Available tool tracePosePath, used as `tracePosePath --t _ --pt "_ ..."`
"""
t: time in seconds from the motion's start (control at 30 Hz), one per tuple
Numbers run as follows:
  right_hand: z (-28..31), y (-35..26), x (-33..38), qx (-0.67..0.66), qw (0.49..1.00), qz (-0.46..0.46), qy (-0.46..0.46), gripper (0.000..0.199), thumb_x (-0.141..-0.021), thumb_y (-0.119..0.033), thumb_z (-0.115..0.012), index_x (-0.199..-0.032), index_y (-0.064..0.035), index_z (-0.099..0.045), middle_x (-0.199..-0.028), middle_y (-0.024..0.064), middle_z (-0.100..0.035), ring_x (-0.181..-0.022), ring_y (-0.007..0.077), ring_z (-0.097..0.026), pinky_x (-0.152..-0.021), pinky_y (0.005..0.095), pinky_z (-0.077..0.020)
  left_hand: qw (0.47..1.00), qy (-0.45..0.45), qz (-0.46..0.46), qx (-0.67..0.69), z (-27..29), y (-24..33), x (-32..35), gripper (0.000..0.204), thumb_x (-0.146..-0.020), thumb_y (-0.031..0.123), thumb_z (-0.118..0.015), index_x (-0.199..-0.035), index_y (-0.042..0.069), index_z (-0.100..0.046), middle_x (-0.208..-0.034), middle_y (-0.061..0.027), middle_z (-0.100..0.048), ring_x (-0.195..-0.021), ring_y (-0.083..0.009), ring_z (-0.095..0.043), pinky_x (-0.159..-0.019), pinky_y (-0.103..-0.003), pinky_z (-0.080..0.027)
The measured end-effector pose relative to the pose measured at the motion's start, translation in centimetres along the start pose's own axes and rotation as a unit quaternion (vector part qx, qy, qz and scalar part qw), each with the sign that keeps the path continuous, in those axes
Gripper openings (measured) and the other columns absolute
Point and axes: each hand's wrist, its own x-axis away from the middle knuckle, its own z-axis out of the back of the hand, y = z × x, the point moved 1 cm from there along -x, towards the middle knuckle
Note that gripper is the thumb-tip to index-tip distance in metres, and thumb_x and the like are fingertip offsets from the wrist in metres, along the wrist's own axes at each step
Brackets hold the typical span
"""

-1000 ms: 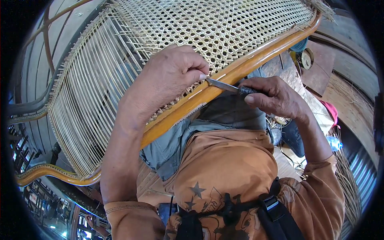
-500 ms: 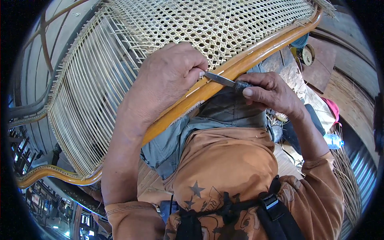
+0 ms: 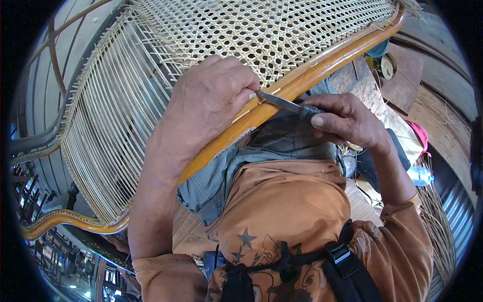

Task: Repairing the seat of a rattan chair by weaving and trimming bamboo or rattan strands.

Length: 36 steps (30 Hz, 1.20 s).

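Note:
My right hand (image 3: pixel 354 121) grips a small knife (image 3: pixel 280 102) by its dark, wrapped-looking handle. The blade points left across a varnished wooden rail (image 3: pixel 327 64), its tip at the fingertips of my left hand (image 3: pixel 209 95). That hand is closed in a pinch at the rail's inner edge, resting over the woven cane (image 3: pixel 241 25); whatever lies between its thumb and forefinger is hidden. Beyond the rail the cane forms an open mesh with small holes, while on the left only long parallel strands (image 3: pixel 103 121) are strung, with loose ends where the two meet.
The curved frame (image 3: pixel 65 215) lies across my lap and reaches far left. On the right are a clear plastic bottle (image 3: pixel 420 176), a bundle of long cane strips (image 3: pixel 437 226), a pink cloth (image 3: pixel 418 135) and a round tin (image 3: pixel 387 67) by a brown board.
My right hand has shifted slightly right and down, drawing the knife back a little. My left hand keeps its pinch in almost the same spot.

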Motion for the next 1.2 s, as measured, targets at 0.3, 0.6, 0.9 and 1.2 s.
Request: tracePosePath --t 0.3,0.6,0.9,1.2 --pt "0.3 0.0 0.6 0.22 0.97 0.095 0.032 0.043 -0.087 -0.036 -0.06 -0.112 -0.001 -0.058 -0.068 0.0016 -0.055 -0.057 0.0087 -0.049 -0.052 0.0249 -0.0406 0.999 -0.027 0.02 -0.001 0.4 0.1 0.2 0.009 -0.075 0.005 -0.062 -0.084 0.005 -0.062 -0.081 -0.0065 -0.061 -0.081 -0.0238 -0.058 -0.074 -0.034 -0.046" --pt "0.4 -0.7 0.9 0.262 0.956 0.103 0.078 0.044 -0.087 -0.04 -0.058 -0.108 -0.0015 -0.059 -0.066 0.002 -0.057 -0.058 0.009 -0.053 -0.052 0.0244 -0.0434 0.999 -0.007 0.022 0.042 0.6 -0.1 1.0 0.012 -0.079 0.009 -0.062 -0.089 0.003 -0.062 -0.081 -0.0083 -0.061 -0.079 -0.0239 -0.059 -0.073 -0.036 -0.047" --pt "0.1 -1.4 1.1 0.135 0.974 0.065 0.168 0.038 -0.092 -0.038 -0.05 -0.108 -0.0038 -0.057 -0.069 -0.0002 -0.058 -0.054 0.0049 -0.048 -0.048 0.0176 -0.0367 0.98 0.034 0.089 -0.172 -0.5 -1.1 0.0 0.059 -0.08 0.038 -0.061 -0.128 0.006 -0.047 -0.135 -0.0168 -0.04 -0.128 -0.0337 -0.034 -0.107 -0.045 -0.026" --pt "-0.7 -1.4 -0.6 -0.081 0.949 0.251 0.175 0.029 -0.089 -0.016 -0.053 -0.114 -0.002 -0.048 -0.092 0.0056 -0.06 -0.086 0.0129 -0.057 -0.082 0.027 -0.0447 0.979 0.036 0.115 -0.164 0.1 -1.8 0.0 0.053 -0.083 0.035 -0.058 -0.123 0.001 -0.049 -0.13 -0.018 -0.046 -0.124 -0.032 -0.041 -0.105 -0.045 -0.03"
